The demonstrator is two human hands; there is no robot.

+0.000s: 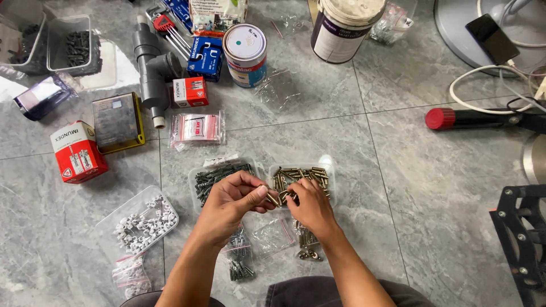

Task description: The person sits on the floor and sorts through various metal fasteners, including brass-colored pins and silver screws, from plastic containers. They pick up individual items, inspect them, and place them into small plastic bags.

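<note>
Hands meet at 6 o'clock | left hand (230,202) pinches one brass screw (272,198) to hold it steady | right hand (310,206) picks more from clear tray (331,177), fingers closed small.

Grey marbled floor tiles (398,187) with paler veining fill the frame. Centre: brass-coloured anchor bolts (301,176) in a clear tray (331,183); beside it, dark grey wall plugs (213,177). Lower left: white cable clips (142,223) in a clear tub (105,226). Left: red-and-white carton (77,152); yellow-edged case (118,122). Upper centre: grey pipe fitting (152,71), blue box (205,57), tin (245,55) with white lid and red band. Right: black tool with red cap (441,118); white cable (483,71).
</note>
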